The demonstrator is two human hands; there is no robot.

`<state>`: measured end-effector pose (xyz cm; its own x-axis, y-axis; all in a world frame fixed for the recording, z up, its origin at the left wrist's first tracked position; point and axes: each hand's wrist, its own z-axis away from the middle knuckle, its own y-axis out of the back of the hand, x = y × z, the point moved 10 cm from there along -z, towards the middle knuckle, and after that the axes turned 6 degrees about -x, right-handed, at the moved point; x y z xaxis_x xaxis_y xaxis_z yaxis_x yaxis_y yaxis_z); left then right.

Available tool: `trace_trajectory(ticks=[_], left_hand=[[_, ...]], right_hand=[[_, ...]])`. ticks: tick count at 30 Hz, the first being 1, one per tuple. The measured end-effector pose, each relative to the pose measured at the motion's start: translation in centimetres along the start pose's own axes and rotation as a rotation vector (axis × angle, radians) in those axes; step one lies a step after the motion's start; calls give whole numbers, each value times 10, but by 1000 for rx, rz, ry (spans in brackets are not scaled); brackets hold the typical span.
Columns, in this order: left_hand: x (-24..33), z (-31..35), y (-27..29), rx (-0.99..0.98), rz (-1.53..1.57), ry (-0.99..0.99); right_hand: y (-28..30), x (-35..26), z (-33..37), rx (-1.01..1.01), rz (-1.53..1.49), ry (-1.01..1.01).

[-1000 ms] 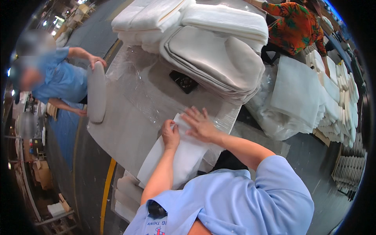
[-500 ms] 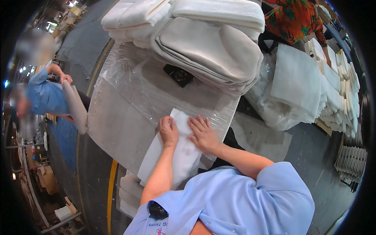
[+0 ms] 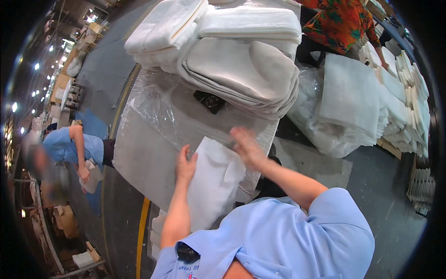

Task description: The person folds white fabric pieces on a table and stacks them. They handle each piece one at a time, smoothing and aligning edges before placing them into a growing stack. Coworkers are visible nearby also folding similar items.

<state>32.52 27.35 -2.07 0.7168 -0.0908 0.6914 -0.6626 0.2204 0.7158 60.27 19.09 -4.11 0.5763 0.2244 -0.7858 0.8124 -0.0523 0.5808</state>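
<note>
Head view: a folded white fabric piece [image 3: 211, 183] lies at the near edge of a plastic-covered table [image 3: 144, 158]; the left hand [image 3: 185, 165] rests open on its left edge, while the right hand [image 3: 246, 146], blurred, hovers open above its top corner. The step looks like smoothing the piece flat. Next, both palms need to press it evenly.

Two bare hands (left hand [image 3: 185, 163], right hand [image 3: 246, 148]), one white folded pad [image 3: 211, 186], two co-workers [image 3: 69, 146], one table [image 3: 144, 162].

Person's wearing a light blue short-sleeved shirt [image 3: 278, 242] — loose fit, sleeves ending above the elbow. Forearms are bare, and there's some dark blue lettering [image 3: 193, 274] low on the front — no gloves either.
</note>
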Motion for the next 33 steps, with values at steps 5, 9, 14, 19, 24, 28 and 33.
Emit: trace_trajectory(ticks=[5,9,14,19,24,28,33], left_hand=[[-87,89,44,-434,-165,458],[-86,120,37,-284,-90,443],[-93,140,38,-145,202,560],[-95,182,16,182,504,660],[-79,209,-14,461,365,721],[-67,210,-15,476,293,740],[-70,214,-7,474,197,784]], right_hand=[[-3,21,-2,-106,250,-71],[-74,-12,6,-269,257,-53],[-88,-31,-23,-353,190,-45],[-95,-43,-104,-367,76,113],[-150,-99,-75,-648,356,397],[-159,-113,-45,-643,321,484],[-143,-133,-68,-724,61,586]])
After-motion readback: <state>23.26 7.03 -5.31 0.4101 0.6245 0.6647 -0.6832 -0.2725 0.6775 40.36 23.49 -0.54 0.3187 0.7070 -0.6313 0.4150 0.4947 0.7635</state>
